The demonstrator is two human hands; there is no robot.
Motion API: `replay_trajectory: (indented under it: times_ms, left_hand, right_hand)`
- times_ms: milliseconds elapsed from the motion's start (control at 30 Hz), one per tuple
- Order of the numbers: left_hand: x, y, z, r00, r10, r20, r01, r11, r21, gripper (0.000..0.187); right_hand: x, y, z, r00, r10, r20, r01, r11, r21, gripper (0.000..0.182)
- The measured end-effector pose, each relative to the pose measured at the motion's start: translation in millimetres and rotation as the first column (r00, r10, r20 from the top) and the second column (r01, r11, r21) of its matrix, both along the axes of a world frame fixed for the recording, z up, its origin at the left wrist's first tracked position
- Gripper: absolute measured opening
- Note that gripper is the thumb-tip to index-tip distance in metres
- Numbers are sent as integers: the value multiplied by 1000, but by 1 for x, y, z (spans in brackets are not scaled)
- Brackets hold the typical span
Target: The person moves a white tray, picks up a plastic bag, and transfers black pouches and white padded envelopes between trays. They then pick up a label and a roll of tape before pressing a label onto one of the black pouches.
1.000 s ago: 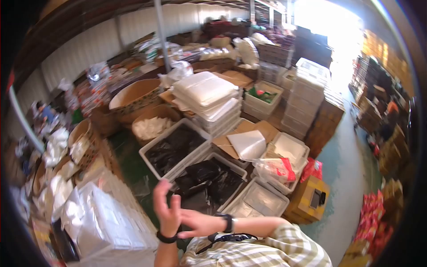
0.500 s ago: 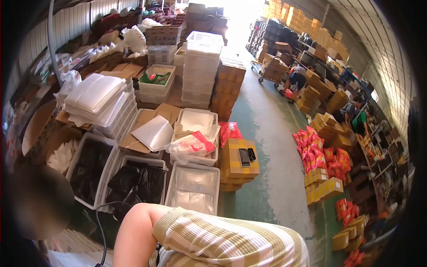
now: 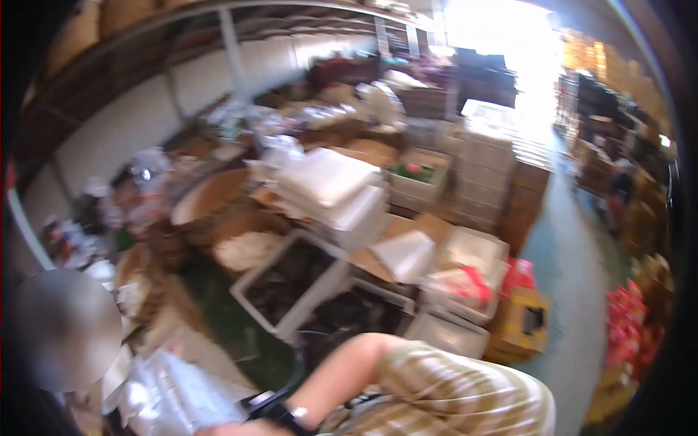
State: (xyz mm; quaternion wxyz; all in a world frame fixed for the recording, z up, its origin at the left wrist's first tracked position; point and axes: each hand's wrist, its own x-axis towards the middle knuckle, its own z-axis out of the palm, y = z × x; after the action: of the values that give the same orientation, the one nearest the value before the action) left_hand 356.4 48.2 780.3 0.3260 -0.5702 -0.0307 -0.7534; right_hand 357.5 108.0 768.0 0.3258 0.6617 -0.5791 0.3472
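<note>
In a warehouse point(image 3: 571, 269), a white bundle point(image 3: 174, 389) slants lengthwise down-right toward the right hand point(image 3: 222, 430), whose grip I cannot tell.

The striped shirt point(image 3: 418, 418) is tan and white, with a short, loose sleeve point(image 3: 465, 381). Below it, a black wristband point(image 3: 275, 414) has a small, shiny, pale patch point(image 3: 299, 413) beside it. Blur hides finer detail.

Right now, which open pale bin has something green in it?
The bin just left of the tall bin stack: green material shows inside, while the nearer bins show none.
</note>
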Motion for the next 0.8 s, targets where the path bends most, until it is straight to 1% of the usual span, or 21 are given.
replay_trajectory:
  times_ms: [33, 67, 100, 133, 167, 200, 267, 300, 367, 433, 467, 500, 533, 567, 600, 633, 667, 700, 733, 767, 800]
  left_hand:
    - [-16, -9, -14, 709, 627, 324, -625, 771, -124, 22]
    - [-34, -15, -29, 487, 770, 412, -736, 616, -281, 23]
    - [-51, -17, -56, 322, 871, 370, -699, 482, -527, 24]
    - [-63, -24, -91, 233, 963, 135, -551, 245, -798, 26]
    - [-84, -6, -101, 362, 923, -134, -318, -13, -948, 30]
    - [-98, -9, -146, 411, 835, -366, -295, -258, -920, 31]
    - [-93, -28, -248, 432, 812, -392, -106, -385, -917, 24]
    - [-84, -43, -291, 484, 817, -313, 41, -379, -925, 21]
    - [-61, -59, -327, 322, 929, -181, 395, -306, -866, 12]
    - [-46, -55, -330, 98, 939, -329, 429, -338, -838, 24]
    - [-44, -55, -351, -29, 959, -283, 542, -223, -810, 34]
    - [-45, -54, -376, -123, 935, -331, 525, -222, -822, 29]
    - [-57, -48, -396, -53, 942, -331, 448, -273, -851, 20]
    - [-66, -45, -408, 20, 941, -337, 365, -321, -874, 11]
    - [-79, -39, -406, 89, 912, -401, 250, -410, -877, 10]
    - [-102, -31, -400, 151, 873, -463, 124, -481, -868, 21]
    - [-126, -26, -399, 210, 910, -359, 190, -398, -898, 39]
    - [-154, -17, -402, 159, 977, -142, 300, -185, -936, 41]
    - [-180, -14, -403, 159, 986, -45, 383, -104, -918, 36]
    - [-205, -12, -404, 142, 988, 53, 467, -19, -884, 31]
    - [-226, -5, -397, 163, 986, 40, 509, -49, -859, 20]
  right_hand:
    - [-23, 2, -23, 986, 28, 164, -55, 985, 163, 19]
    - [-47, 18, -36, 959, -14, 282, -48, 976, 210, 20]
    - [-59, 45, -54, 880, -68, 470, -45, 973, 227, 23]
    - [-79, 74, -87, 759, -344, 552, 16, 858, 513, 30]
    - [-88, 108, -100, 677, -480, 558, 34, 778, 628, 34]
    - [-109, 141, -172, 775, -530, 344, 225, 740, 634, 32]
    - [-91, 216, -233, 314, -715, 624, 158, 688, 708, 25]
    - [-74, 249, -261, -27, -773, 633, 153, 623, 767, 21]
    - [-22, 306, -345, -229, -790, 569, 467, 424, 776, 22]
    - [59, 354, -430, -694, -477, 540, 483, 248, 840, 37]
    - [109, 383, -509, -817, -312, 485, 475, 115, 873, 34]
    - [171, 416, -578, -584, -808, -84, 127, -193, 973, 29]
    - [216, 404, -573, -890, -411, 195, 261, -110, 959, 26]
    - [257, 403, -591, -798, -557, -231, -227, -77, 971, 24]
    - [296, 402, -607, -450, -766, -459, -608, -114, 786, 28]
    - [345, 398, -631, -97, -902, -421, -618, -277, 736, 24]
    - [348, 365, -622, -744, -574, -342, -332, -126, 935, 23]
    - [342, 342, -602, -974, -197, -112, -127, 66, 990, 23]
    - [335, 318, -580, -959, 248, 135, 153, 53, 987, 23]
    - [303, 324, -548, -849, 507, 150, 322, 269, 908, 25]
    - [260, 308, -514, -841, 496, 215, 331, 157, 931, 15]
